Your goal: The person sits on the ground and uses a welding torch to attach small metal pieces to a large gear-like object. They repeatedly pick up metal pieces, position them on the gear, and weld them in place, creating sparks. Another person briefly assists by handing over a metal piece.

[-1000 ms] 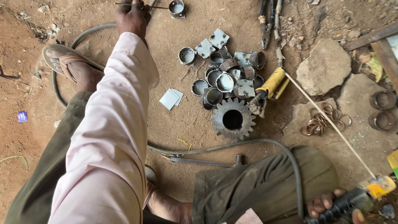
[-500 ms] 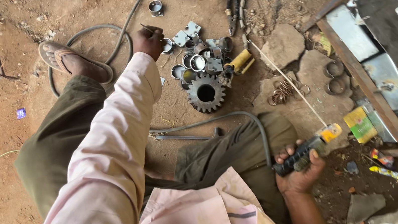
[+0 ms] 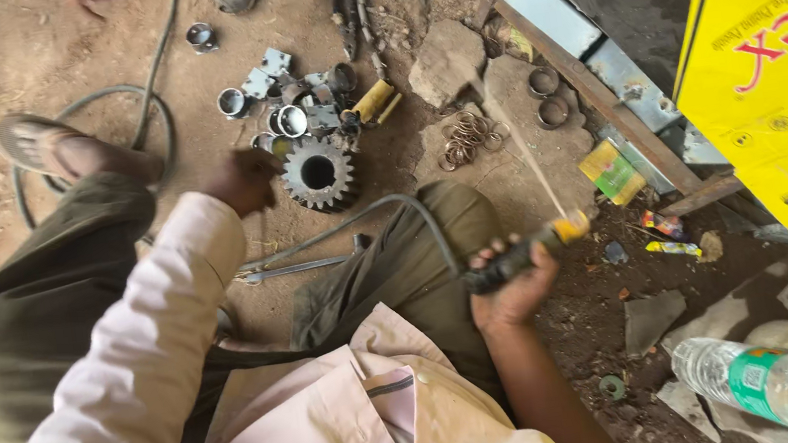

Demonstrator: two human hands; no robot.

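Steel, dark and oily, makes the toothed gear (image 3: 317, 173) that lies flat on the brown dirt ground (image 3: 43, 54), round with a smooth hole in its middle. Our left hand (image 3: 244, 182) is just beside it, at nine o'clock from the gear; the fingers are curled inward, but the picture is blurred there and we cannot tell if they hold anything. Our right hand (image 3: 512, 287) has its fingers closed firmly around the black handle of an electrode holder (image 3: 518, 254), and a thin pale welding rod (image 3: 515, 146) rises from its yellow tip toward twelve o'clock.

At twelve o'clock from the gear lies a loose heap of small metal parts (image 3: 294, 98): short shiny rings, square grey plates and one yellow tube piece. One more ring (image 3: 201, 37) lies apart at eleven o'clock. A rough flat stone (image 3: 446, 60) is at two o'clock, and a bundle of thin rusty wire rings (image 3: 467, 134) is at three o'clock.

A grey rubber cable (image 3: 382, 208) bends over our knee, between the gear and the right hand. A metal wrench (image 3: 304, 266) lies at six o'clock from the gear. A sandal (image 3: 29, 141) is at nine o'clock. A large yellow box (image 3: 777, 74) stands at three o'clock, and a clear plastic bottle (image 3: 785, 389) with a green label lies at five o'clock; its content we cannot tell.
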